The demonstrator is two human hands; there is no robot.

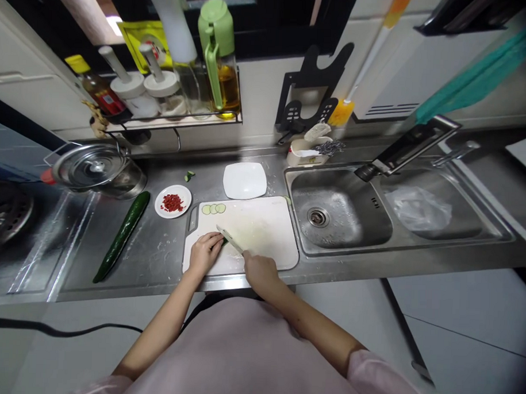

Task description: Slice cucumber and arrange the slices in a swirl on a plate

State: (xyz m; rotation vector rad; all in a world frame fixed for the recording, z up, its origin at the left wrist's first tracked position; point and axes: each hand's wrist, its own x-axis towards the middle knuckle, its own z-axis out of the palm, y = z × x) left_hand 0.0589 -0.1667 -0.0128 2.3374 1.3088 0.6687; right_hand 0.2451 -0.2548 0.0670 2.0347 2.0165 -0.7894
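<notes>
My right hand is closed around the handle of a kitchen knife, its blade angled toward the upper left over a white cutting board. Under the fingers of my left hand is a piece of cucumber, mostly hidden by the hand and the blade. The blade lies right beside those fingertips; whether it is cutting in, I cannot tell. Three round cucumber slices lie in a row at the board's upper left. A whole cucumber rests on the counter to the left.
Behind the board stand a white square plate and a round plate with chopped red pieces. Small green scraps lie nearby. A lidded steel pot is at left, a double sink at right. Bottles fill a wall rack.
</notes>
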